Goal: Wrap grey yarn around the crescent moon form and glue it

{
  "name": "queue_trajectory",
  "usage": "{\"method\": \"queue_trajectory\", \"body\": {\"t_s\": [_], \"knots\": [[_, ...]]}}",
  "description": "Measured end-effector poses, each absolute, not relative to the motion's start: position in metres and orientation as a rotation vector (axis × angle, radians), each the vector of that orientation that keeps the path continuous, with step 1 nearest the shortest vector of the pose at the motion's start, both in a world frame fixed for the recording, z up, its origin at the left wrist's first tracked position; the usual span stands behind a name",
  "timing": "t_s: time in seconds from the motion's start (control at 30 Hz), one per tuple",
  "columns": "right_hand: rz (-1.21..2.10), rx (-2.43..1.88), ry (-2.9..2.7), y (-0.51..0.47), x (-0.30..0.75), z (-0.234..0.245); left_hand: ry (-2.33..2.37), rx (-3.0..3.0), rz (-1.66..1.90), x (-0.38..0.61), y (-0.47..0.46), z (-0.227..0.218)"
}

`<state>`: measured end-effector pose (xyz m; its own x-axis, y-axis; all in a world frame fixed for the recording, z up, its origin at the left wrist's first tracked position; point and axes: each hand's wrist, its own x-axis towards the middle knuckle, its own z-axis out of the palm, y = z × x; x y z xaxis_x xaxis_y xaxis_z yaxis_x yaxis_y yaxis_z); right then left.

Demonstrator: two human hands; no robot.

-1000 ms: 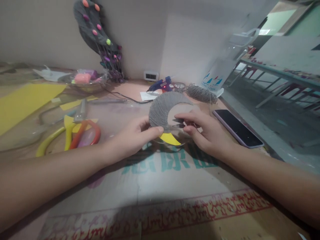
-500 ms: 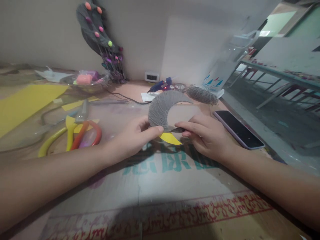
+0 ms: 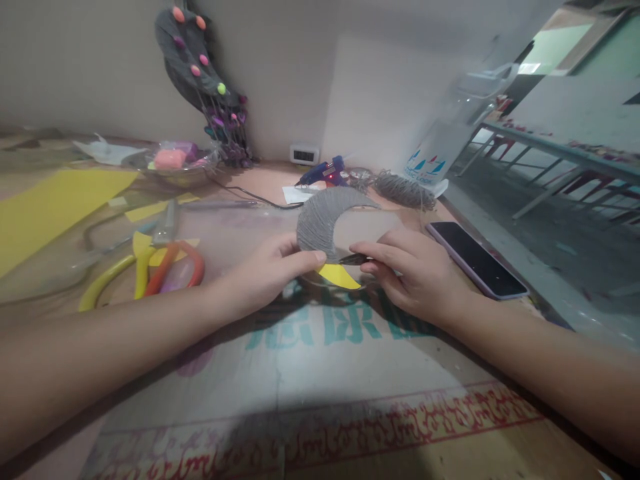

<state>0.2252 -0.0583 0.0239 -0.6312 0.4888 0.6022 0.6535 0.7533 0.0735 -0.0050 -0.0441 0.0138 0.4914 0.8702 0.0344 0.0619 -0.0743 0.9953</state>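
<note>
While the room stretches off at the right to a far table [image 3: 560,143] with clutter along its top, a pale wall [image 3: 280,73] backs the near counter [image 3: 350,383], whose covering shows green lettering and a red scrollwork band. Against the wall hangs a dark, ball-studded ornament [image 3: 187,73]; a clear bottle [image 3: 433,143] stands to the right, and a yellow sheet [image 3: 60,207] lies at the left. Smaller things follow: a phone [image 3: 477,259] near the right hand [image 3: 420,267], a bundle of grey cord [image 3: 404,189], and a blue glue gun [image 3: 324,171] with its red light lit.

Between the two hands, over the middle of the counter, is the grey-wrapped crescent [image 3: 316,223]. The left hand [image 3: 273,267] pinches its lower left edge, thumb on top, just as it did a second ago. The right hand's thumb and fingers pinch a small dark pointed tool [image 3: 356,259]. A second ago the tool's points stood apart within the crescent's curve; now they are together and lower, where the wrapping meets the bare yellow tip [image 3: 341,275]. That suggests close work at the wrap's end; whether the points grip anything is too small to tell.
</note>
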Motion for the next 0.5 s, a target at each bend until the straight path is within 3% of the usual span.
{"method": "queue_trajectory", "body": {"t_s": [0.5], "knots": [[-0.305, -0.849, -2.426, -0.0578, 0.2275, 0.0239, 0.775, 1.382, 0.807, -0.0053, -0.0436, 0.0087]]}}
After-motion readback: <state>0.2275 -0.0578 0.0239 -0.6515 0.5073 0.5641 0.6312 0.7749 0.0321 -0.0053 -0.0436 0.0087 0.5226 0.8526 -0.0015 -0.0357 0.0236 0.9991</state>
